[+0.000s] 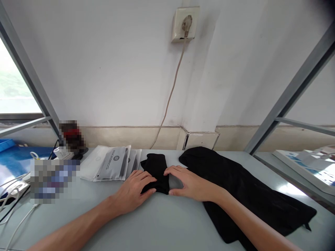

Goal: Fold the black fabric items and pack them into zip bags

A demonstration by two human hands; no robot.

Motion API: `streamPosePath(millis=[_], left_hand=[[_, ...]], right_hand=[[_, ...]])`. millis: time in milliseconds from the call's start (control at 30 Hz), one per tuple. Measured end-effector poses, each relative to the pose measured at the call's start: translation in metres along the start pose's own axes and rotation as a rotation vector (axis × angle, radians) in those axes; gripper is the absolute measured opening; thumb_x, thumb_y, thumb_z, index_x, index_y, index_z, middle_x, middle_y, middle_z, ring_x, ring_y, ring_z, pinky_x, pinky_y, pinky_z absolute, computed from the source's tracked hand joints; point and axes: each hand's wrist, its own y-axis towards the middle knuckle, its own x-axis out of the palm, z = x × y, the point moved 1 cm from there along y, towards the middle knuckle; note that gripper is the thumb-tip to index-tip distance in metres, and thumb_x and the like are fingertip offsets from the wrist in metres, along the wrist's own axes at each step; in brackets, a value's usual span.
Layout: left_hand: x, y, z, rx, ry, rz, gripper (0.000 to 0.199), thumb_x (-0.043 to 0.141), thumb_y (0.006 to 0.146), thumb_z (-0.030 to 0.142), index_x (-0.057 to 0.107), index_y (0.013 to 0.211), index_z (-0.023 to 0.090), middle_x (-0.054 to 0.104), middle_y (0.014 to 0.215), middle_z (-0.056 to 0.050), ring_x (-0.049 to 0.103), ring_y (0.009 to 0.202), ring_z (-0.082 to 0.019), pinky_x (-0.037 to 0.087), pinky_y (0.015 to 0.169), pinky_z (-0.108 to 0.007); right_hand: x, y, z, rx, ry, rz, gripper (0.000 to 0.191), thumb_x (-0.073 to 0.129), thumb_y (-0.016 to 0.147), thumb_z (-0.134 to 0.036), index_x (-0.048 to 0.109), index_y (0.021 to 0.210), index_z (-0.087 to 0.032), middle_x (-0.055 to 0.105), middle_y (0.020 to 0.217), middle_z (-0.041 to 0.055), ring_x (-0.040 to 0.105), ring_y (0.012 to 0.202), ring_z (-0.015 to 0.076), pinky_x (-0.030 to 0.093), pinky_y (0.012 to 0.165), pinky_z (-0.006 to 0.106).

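Resting on the table (167,223), a small folded black cloth (155,165) lies between the two hands. The left hand (136,190) reaches over its left near corner, thumb and fingers a little apart with black fabric showing between them; whether they pinch it, I cannot tell. The right hand (196,184) holds its fingers and thumb well apart in a curve, the tips at the cloth's right edge. Beyond the left hand lie clear-fronted packs (112,164) marked ROCKBROS. A larger black fabric piece (251,188) spreads to the right, partly under the right forearm.
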Motion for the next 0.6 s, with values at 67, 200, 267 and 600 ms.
streamPosePath(millis=[67, 200, 267, 600], left_hand=[[-0.0002, 0.0008, 0.0002, -0.007, 0.004, -0.012, 0.027, 0.061, 0.103, 0.032, 0.064, 0.128, 0.023, 0.069, 0.12, -0.006, 0.063, 0.109, -0.026, 0.049, 0.099, -0.043], [-0.0008, 0.0016, 0.0014, -0.022, 0.004, -0.049, 0.028, 0.061, 0.103, 0.031, 0.064, 0.13, 0.024, 0.068, 0.121, -0.006, 0.063, 0.109, -0.026, 0.05, 0.099, -0.043], [-0.0009, 0.0009, 0.0017, -0.023, -0.002, -0.062, 0.029, 0.061, 0.103, 0.031, 0.063, 0.131, 0.024, 0.068, 0.122, -0.006, 0.062, 0.11, -0.025, 0.05, 0.099, -0.043], [-0.0013, -0.0005, 0.0007, -0.015, 0.0, -0.076, 0.03, 0.059, 0.105, 0.032, 0.061, 0.133, 0.025, 0.066, 0.124, -0.006, 0.061, 0.112, -0.026, 0.049, 0.1, -0.044]], right_hand=[[0.0003, -0.0001, 0.0006, -0.002, 0.0, 0.002, 0.054, 0.072, 0.091, -0.052, 0.057, 0.138, -0.03, 0.061, 0.138, 0.0066, 0.053, 0.129, 0.0308, 0.043, 0.11, 0.046], [0.0003, -0.0009, -0.0002, -0.007, -0.005, 0.002, 0.051, 0.071, 0.092, -0.051, 0.057, 0.137, -0.031, 0.061, 0.137, 0.0059, 0.054, 0.128, 0.03, 0.043, 0.11, 0.045], [0.0002, -0.0013, -0.0011, -0.009, -0.011, 0.002, 0.05, 0.07, 0.093, -0.05, 0.057, 0.137, -0.031, 0.061, 0.136, 0.006, 0.054, 0.127, 0.0298, 0.043, 0.11, 0.045], [0.0024, -0.0001, 0.0039, -0.066, -0.029, 0.032, 0.051, 0.066, 0.094, -0.056, 0.058, 0.137, -0.031, 0.063, 0.133, 0.0077, 0.056, 0.124, 0.0316, 0.046, 0.107, 0.045]])
